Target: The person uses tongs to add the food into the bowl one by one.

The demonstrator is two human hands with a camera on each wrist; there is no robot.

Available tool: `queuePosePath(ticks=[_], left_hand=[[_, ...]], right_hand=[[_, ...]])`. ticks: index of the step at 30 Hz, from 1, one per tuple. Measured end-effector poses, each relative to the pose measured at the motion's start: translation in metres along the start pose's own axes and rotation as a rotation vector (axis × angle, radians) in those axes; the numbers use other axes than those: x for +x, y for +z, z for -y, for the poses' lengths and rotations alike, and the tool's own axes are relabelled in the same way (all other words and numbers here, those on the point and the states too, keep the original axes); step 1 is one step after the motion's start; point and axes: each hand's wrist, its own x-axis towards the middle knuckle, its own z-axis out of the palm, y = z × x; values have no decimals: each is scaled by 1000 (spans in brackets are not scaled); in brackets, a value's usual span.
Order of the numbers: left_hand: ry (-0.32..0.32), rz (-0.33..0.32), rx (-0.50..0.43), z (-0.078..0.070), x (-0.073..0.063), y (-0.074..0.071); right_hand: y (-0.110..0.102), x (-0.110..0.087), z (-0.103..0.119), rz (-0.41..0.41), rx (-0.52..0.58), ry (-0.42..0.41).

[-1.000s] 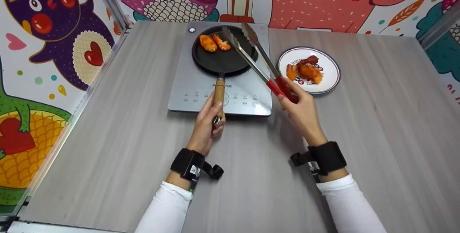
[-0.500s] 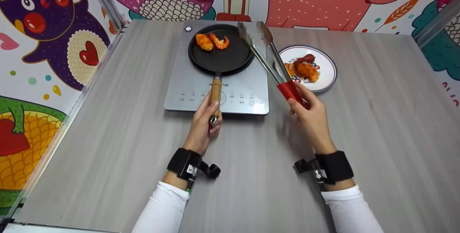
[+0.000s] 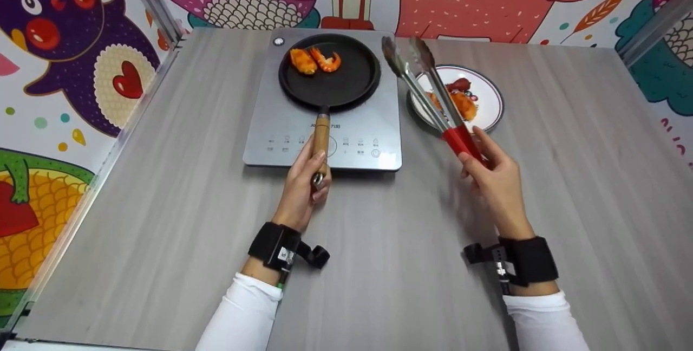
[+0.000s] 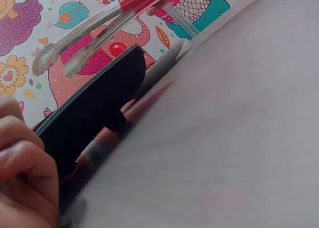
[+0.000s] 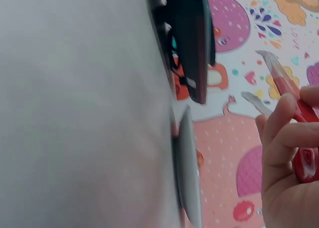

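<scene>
My left hand [image 3: 300,191] grips the wooden handle [image 3: 321,133] of a black frying pan [image 3: 346,88], which sits on a silver induction cooker [image 3: 260,123]. Inside the pan, at its upper left, lie an orange shrimp [image 3: 328,62] and a golden-brown piece of food [image 3: 302,62]. My right hand [image 3: 498,186] holds metal tongs [image 3: 459,138] by their red grips. Their arms are spread with nothing between the tips. In the head view the tongs overlap the left part of a white plate [image 3: 491,93]; the right wrist view has their tips [image 5: 269,58] raised well above the table.
The plate bears a dark red drumstick-like piece [image 3: 460,84] and orange-brown fried pieces [image 3: 465,106], partly hidden by the tongs. A grey wood-grain table [image 3: 379,264] lies beneath everything. Cartoon-printed walls [image 3: 444,4] bound it at the back and left.
The right hand has carried the tongs rightward from over the pan to over the plate's left side. The left hand keeps its hold on the handle, and the head view has shifted slightly.
</scene>
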Motion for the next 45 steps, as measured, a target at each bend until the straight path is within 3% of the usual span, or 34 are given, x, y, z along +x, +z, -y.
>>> queuePosePath(ticks=[12,31,38,45], left_hand=[[2,6,-4,-1,0,0],[-7,8,10,-2,-1,0],[-7,10,-3,-1,-1,0],[-13,7,-1,-2,-1,0]], right_hand=[[-27,-9,0,-54,144,49],[-51,-16,1,-141,111,105],[-57,-19,2,-151,163,65],[-55,-18,2,-135,69,88]])
